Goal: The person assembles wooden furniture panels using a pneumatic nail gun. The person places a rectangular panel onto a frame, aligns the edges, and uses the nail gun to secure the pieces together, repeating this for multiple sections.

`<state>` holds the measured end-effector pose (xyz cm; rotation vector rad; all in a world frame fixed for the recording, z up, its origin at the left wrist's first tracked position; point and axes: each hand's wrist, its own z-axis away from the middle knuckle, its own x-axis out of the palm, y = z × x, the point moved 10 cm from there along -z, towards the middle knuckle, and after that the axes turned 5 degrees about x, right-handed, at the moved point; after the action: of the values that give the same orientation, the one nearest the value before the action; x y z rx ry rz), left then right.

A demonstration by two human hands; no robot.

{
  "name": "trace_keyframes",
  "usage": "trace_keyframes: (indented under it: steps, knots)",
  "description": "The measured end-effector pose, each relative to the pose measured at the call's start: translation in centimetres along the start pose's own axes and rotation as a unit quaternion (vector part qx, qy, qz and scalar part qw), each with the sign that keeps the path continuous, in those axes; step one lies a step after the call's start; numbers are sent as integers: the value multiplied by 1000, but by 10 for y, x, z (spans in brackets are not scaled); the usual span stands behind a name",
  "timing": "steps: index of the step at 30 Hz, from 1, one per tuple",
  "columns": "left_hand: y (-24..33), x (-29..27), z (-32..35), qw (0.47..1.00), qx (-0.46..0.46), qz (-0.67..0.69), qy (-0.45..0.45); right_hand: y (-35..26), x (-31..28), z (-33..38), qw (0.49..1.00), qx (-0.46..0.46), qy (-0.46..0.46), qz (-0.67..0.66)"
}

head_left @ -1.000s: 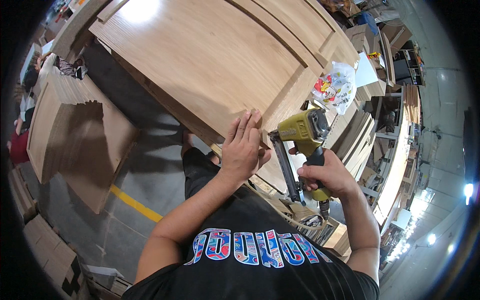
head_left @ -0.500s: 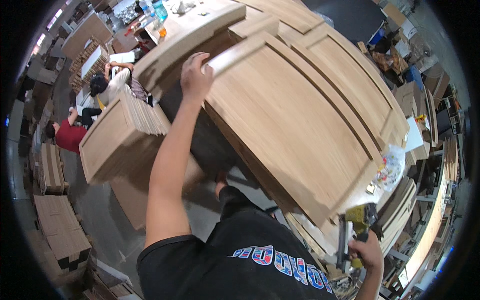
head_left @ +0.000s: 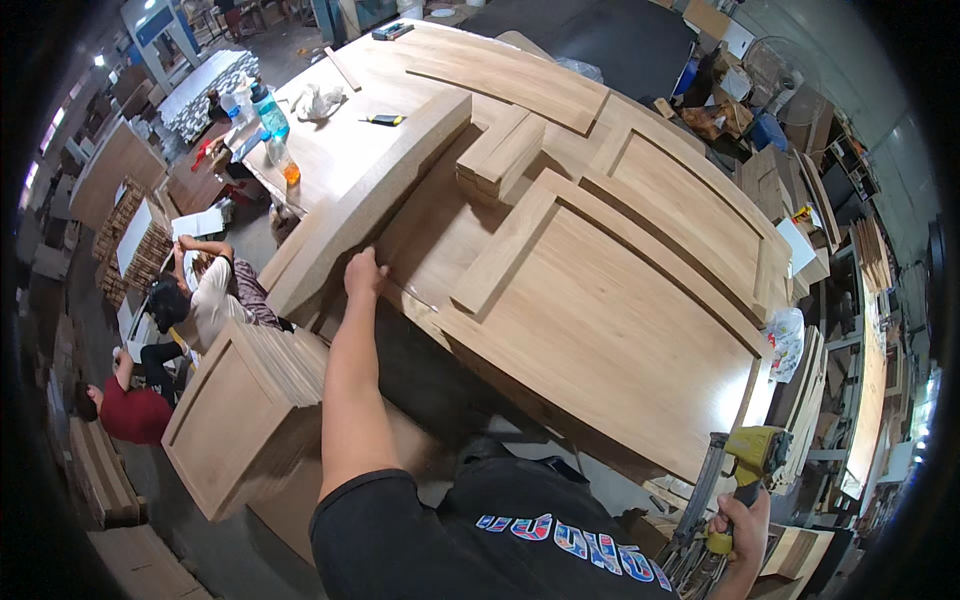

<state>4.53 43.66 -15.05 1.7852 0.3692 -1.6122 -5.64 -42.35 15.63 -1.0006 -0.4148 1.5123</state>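
My right hand (head_left: 741,525) is wrapped round the handle of a yellow-green and black nail gun (head_left: 757,455), held upright off the near right corner of the worktable. My left arm is stretched out, and my left hand (head_left: 364,273) is at the table's near left edge, beside a long thick stack of boards (head_left: 385,160). Its fingers are curled; what they grip, if anything, is hidden. To the right of that hand lies a pale wood panel (head_left: 610,330) with raised frame strips (head_left: 505,255) along its edges. Behind it lies a second framed panel (head_left: 690,190).
Short wood blocks (head_left: 500,150) are piled behind the near panel. Bottles (head_left: 270,110), a knife (head_left: 382,120) and a crumpled bag (head_left: 318,102) are on the far left of the table. Two people (head_left: 210,295) sit at left, beyond a stack of framed panels (head_left: 230,415).
My left hand has left the end strip of the near panel and is at the table edge beside the thick boards. The nail gun remains in my right hand. The view has shifted.
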Motion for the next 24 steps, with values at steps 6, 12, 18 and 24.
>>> trace_keyframes:
  steps: [6, 12, 18, 24]
  knots:
    - [-9, -39, -3, 971, 80, 176, 137, -8, 58, 8, 999, -36, -23, -13]
    - [34, -128, 39, 931, 149, 302, 140, 8, 70, 17, 998, -23, -30, -57]
    - [129, -190, 81, 924, 230, 304, -41, 11, 45, 31, 989, -35, 9, -142]
    - [254, -178, 154, 909, 290, 275, -117, 19, -10, 77, 965, -97, 100, -223]
